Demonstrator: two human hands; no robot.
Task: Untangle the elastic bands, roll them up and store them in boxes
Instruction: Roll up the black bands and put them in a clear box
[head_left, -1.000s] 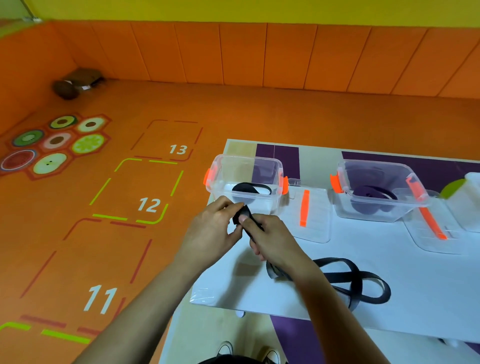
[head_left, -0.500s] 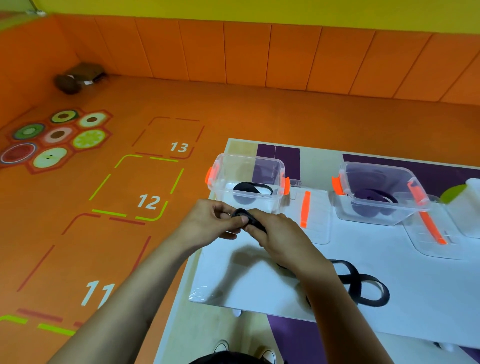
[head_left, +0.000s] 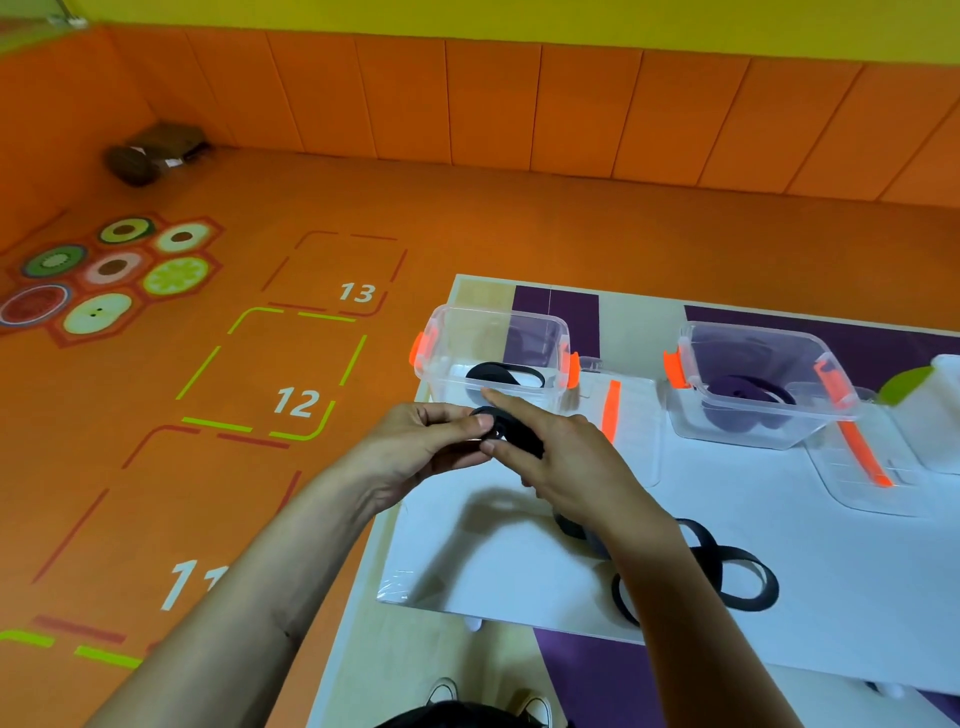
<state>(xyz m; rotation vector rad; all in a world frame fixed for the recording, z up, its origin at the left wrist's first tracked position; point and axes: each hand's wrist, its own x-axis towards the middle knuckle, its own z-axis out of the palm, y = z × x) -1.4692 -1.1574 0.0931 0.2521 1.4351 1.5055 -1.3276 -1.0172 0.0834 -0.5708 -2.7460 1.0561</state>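
While both hands meet just in front of the nearer box, I'm reading everything off the head view, the only feed I've got. My left hand (head_left: 423, 449) pinches one end of the black elastic band (head_left: 519, 439) between thumb and fingertips, right at a small tight coil. My right hand (head_left: 569, 470) grips the same band from the other side, fingers curled round it, index finger lying across the top of the coil. From there the band runs down under my right wrist, and its loose loops (head_left: 706, 558) lie in a figure-eight on the white board (head_left: 519, 571), beside my right forearm.

Just beyond my knuckles sits the left clear plastic box with orange latches (head_left: 441, 379), lid off, and inside it I can see a coiled black band (head_left: 498, 373). Well to its right stands a second clear latched box (head_left: 717, 426), also uncovered, holding a purple band (head_left: 750, 397). A flat clear lid with an orange strip (head_left: 636, 441) lies between the two boxes, and another clear lid (head_left: 852, 483) lies to the right of the second box, its orange strip at an angle.

The board rests on a pale table with purple panels (head_left: 363, 665). Off to the left, the orange floor (head_left: 519, 223) shows painted squares numbered 11, 12 and 13, plus fruit-slice decals (head_left: 104, 275). A dark bundle (head_left: 150, 153) sits in the far corner; I can't tell what it is.
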